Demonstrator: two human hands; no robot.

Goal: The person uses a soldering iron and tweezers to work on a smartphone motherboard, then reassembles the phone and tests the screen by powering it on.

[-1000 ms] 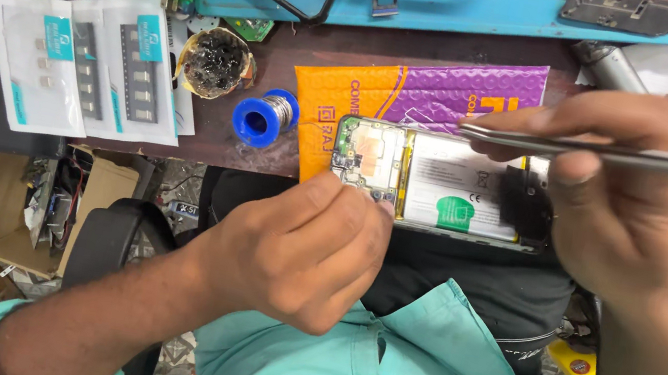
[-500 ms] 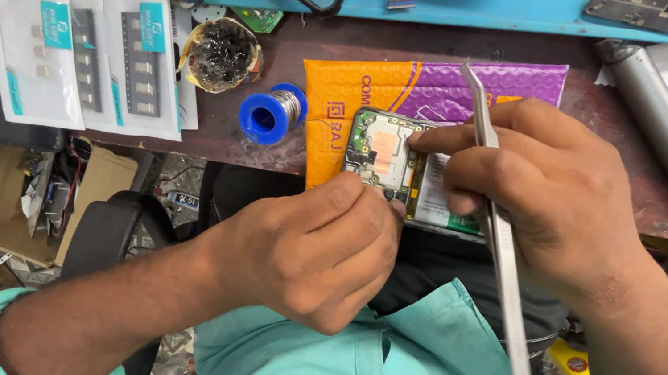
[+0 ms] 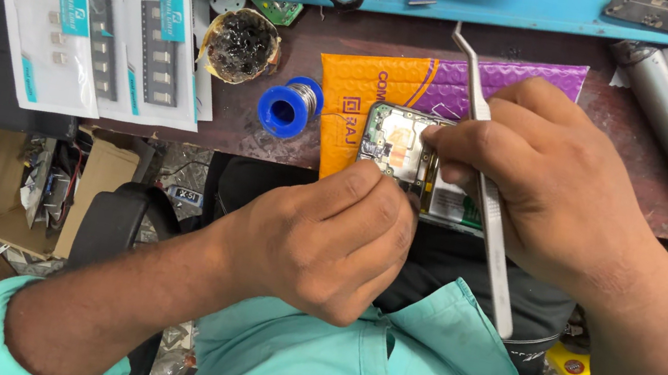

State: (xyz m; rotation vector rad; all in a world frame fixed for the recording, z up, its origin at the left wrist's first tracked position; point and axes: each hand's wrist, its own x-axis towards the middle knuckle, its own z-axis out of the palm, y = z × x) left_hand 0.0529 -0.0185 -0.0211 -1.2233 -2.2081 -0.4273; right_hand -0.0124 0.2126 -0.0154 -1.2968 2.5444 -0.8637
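A turquoise button-up shirt (image 3: 376, 366) with pale round buttons was worn, its short sleeves ended near the elbows at seven and five o'clock, and both forearms were left bare.

1. tweezers (image 3: 482, 167): level across the right hand (image 3: 551, 188) a second ago, since swung round; tip now points up and away over the envelope (image 3: 423, 85), handle toward the shirt.
2. right hand: moved left, fingertips now at the top edge of the phone (image 3: 399, 149).
3. phone: its battery, earlier exposed, now mostly covered.
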